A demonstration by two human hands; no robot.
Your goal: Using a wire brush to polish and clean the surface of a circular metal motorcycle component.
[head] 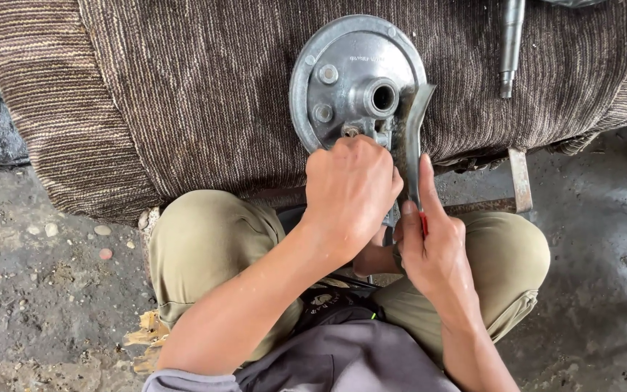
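A round grey metal plate (pixel 342 69) with a central hole and two bolts lies on a brown ribbed cloth (pixel 183 87). My left hand (pixel 350 192) is closed in a fist at the plate's lower edge; what it grips is hidden under the fingers. My right hand (pixel 433 243) holds a tool with a red handle, and its curved grey metal blade (pixel 411 134) rises along the plate's right rim, with the index finger stretched along it.
A steel shaft (pixel 509 43) lies on the cloth at the upper right. My knees in khaki trousers (pixel 205 247) are bent below the cloth. A metal frame bar (pixel 520 178) sticks out under the cloth. Dirty concrete floor (pixel 38 290) with pebbles surrounds me.
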